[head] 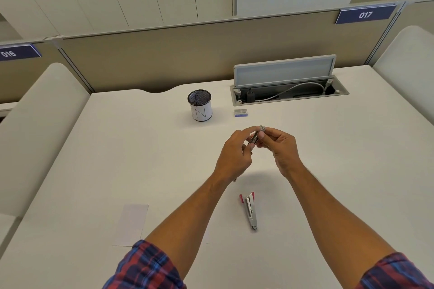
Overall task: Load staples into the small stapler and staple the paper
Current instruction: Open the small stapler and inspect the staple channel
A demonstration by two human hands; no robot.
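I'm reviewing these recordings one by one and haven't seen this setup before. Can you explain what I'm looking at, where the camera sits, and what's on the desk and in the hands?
There is no machine here: a person works with bare hands, filmed by one wide-angle camera worn on the head, looking down at a white desk. The left hand and right hand together pinch a small metal strip of staples above the desk. Nearer the person lies the small stapler, opened, with a red end. A sheet of paper lies to its left. Farther back stand a mesh pen cup, a small staple box and an open cable hatch.
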